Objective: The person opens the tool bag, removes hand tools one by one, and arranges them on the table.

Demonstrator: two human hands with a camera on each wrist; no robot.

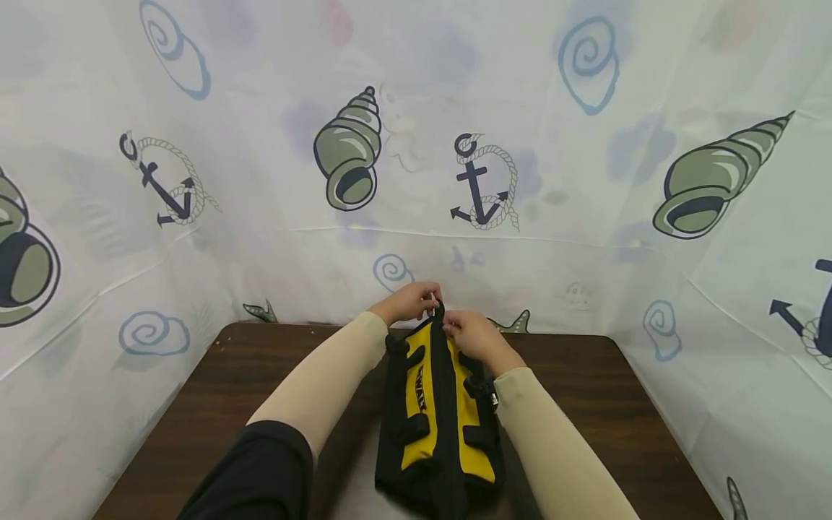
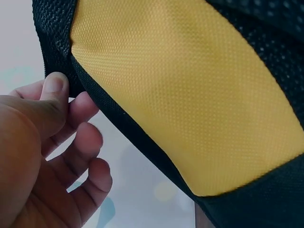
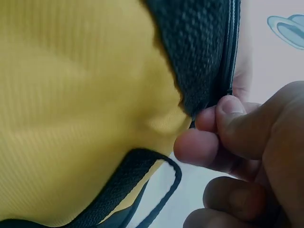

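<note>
Bag [image 1: 444, 419] | yellow panels [image 2: 185, 95], black centre strip [image 1: 445, 383] | fingers [image 2: 84, 107] pinch far end

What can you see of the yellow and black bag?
The bag looks like woven fabric: yellow panels, black lettering, trim, straps and central band, plus a zipper. It sits on the table, pointing away from the head camera. The left hand pinches black webbing at its far end; the right hand pinches beside the zipper's end. Whether it's zipped is unclear.
</note>
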